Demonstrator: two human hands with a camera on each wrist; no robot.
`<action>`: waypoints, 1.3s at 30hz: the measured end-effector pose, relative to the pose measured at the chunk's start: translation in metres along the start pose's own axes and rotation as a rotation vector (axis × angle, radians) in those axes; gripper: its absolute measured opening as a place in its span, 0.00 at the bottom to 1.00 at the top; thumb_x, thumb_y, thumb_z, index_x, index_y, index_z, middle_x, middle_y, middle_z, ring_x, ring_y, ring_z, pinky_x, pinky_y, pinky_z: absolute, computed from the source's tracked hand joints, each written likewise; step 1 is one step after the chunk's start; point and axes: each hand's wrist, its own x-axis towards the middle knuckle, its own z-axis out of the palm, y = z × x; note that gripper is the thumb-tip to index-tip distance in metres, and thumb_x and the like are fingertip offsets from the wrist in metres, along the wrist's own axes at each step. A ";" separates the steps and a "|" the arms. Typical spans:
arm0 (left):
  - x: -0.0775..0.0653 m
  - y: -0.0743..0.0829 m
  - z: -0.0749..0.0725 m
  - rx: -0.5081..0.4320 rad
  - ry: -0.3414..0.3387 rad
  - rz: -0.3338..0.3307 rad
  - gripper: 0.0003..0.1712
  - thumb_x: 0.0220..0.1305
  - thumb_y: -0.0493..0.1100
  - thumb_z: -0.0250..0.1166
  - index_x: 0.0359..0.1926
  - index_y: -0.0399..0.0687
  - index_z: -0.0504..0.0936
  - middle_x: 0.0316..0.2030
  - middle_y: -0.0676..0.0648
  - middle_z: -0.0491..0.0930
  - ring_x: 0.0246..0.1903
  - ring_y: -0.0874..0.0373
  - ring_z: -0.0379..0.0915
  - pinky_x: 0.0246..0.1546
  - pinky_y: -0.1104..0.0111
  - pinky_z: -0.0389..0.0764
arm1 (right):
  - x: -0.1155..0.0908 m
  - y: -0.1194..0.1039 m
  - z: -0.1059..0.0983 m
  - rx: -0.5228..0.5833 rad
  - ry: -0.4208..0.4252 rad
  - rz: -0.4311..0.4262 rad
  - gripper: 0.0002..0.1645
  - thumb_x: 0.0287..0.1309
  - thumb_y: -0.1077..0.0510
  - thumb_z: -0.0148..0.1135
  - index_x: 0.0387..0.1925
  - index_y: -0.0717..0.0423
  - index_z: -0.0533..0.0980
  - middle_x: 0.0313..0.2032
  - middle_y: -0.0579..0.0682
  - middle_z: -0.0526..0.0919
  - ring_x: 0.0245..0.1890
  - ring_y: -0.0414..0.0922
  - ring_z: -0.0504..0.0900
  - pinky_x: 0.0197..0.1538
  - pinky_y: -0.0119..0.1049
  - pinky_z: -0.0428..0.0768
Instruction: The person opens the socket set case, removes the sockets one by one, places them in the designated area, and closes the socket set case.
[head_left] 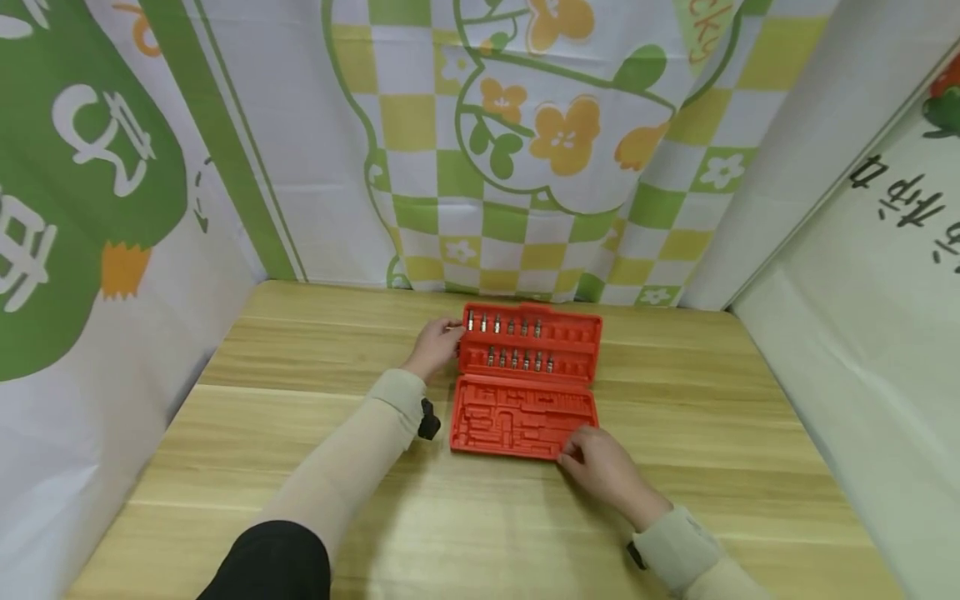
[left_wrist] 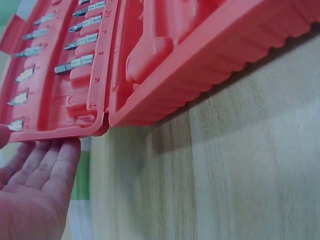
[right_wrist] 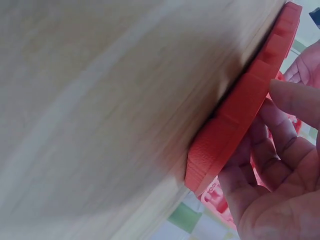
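A red plastic bit case (head_left: 480,446) lies unfolded on the wooden table, its lid (head_left: 573,321) tilted up at the back. Two rows of small metal screwdriver bits (head_left: 514,360) sit in slots in the lid. The front half has moulded recesses with no tools in them. My left hand (head_left: 435,348) holds the lid's left edge, thumb at the front and fingers (left_wrist: 62,165) behind it. At the front right corner, my right hand (head_left: 606,471) pinches the rim of the lower half, with the thumb (right_wrist: 295,97) on the rim's edge.
Wooden table top (head_left: 480,525) surrounds the case. A patterned cloth curtain (head_left: 525,225) hangs right behind the table's back edge. White printed sheets enclose the left and right sides. A black device (head_left: 429,419) is strapped at the left wrist.
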 end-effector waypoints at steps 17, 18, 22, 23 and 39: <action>-0.005 -0.010 0.007 0.083 -0.131 -0.182 0.30 0.82 0.45 0.50 0.76 0.34 0.62 0.74 0.35 0.62 0.72 0.39 0.60 0.69 0.47 0.66 | -0.006 -0.002 -0.003 0.003 -0.041 0.011 0.12 0.59 0.65 0.73 0.24 0.52 0.79 0.29 0.44 0.78 0.33 0.42 0.76 0.40 0.44 0.80; -0.005 -0.011 0.008 0.078 -0.132 -0.188 0.30 0.81 0.45 0.51 0.76 0.34 0.63 0.74 0.35 0.63 0.72 0.39 0.60 0.69 0.47 0.66 | -0.006 -0.002 -0.003 0.004 -0.046 0.010 0.12 0.59 0.64 0.73 0.24 0.52 0.79 0.29 0.44 0.78 0.32 0.42 0.76 0.40 0.44 0.80; -0.006 -0.014 0.007 0.062 -0.141 -0.206 0.30 0.80 0.46 0.54 0.74 0.33 0.65 0.72 0.35 0.65 0.71 0.38 0.61 0.69 0.46 0.65 | -0.005 0.002 -0.006 0.015 -0.088 -0.003 0.11 0.59 0.63 0.74 0.25 0.52 0.79 0.29 0.43 0.78 0.31 0.40 0.75 0.38 0.41 0.80; -0.007 -0.016 0.007 0.062 -0.142 -0.208 0.30 0.80 0.47 0.54 0.74 0.34 0.66 0.72 0.35 0.65 0.71 0.38 0.61 0.69 0.46 0.65 | -0.005 0.004 -0.007 0.019 -0.104 -0.010 0.11 0.59 0.63 0.74 0.25 0.52 0.79 0.28 0.42 0.77 0.30 0.39 0.75 0.37 0.40 0.79; -0.017 -0.022 0.002 -0.043 -0.185 -0.199 0.32 0.81 0.44 0.52 0.76 0.30 0.59 0.75 0.32 0.59 0.71 0.36 0.61 0.70 0.50 0.65 | 0.046 0.004 -0.038 -0.072 -0.279 -0.060 0.54 0.53 0.47 0.81 0.72 0.68 0.66 0.69 0.71 0.65 0.70 0.69 0.63 0.67 0.63 0.67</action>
